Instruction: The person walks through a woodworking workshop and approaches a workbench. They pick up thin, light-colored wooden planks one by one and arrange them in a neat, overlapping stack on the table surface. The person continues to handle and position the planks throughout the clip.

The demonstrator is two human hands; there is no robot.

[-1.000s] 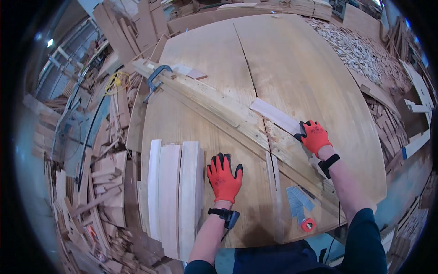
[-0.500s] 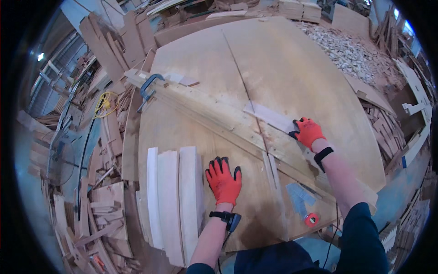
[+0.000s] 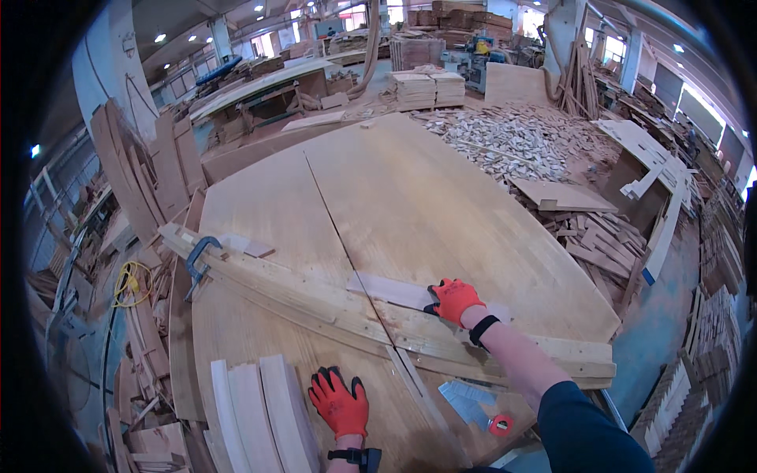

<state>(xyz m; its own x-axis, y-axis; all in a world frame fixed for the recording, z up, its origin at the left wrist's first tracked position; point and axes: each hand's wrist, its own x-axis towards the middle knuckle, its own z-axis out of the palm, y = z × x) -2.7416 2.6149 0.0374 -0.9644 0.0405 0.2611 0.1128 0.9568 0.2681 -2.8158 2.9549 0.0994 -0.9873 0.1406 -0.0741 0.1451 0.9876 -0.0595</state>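
My left hand [image 3: 341, 400], in a red glove with black fingertips, lies flat on the large plywood panel [image 3: 426, 201] with its fingers spread. Beside it, on its left, are several pale, slightly curved wood pieces [image 3: 288, 414] set side by side. My right hand [image 3: 456, 301], gloved alike, is closed over a flat, pale wooden strip [image 3: 390, 290] lying on the panel. Just nearer than the strip, a long wooden beam [image 3: 303, 302] crosses the panel. A blue C-clamp [image 3: 200, 264] grips the beam's left end.
Near the front edge sit a red tape measure [image 3: 500, 426] and some blue-grey sheets [image 3: 467, 404]. A small offcut [image 3: 256, 248] rests by the clamp. Wood scraps [image 3: 505, 146] are heaped beyond the panel, with stacked boards [image 3: 426, 88] behind. A yellow cable [image 3: 132, 284] hangs at left.
The view has tilted up and swung right, showing more of the workshop. Both hands keep nearly the same places on the panel and the strip.
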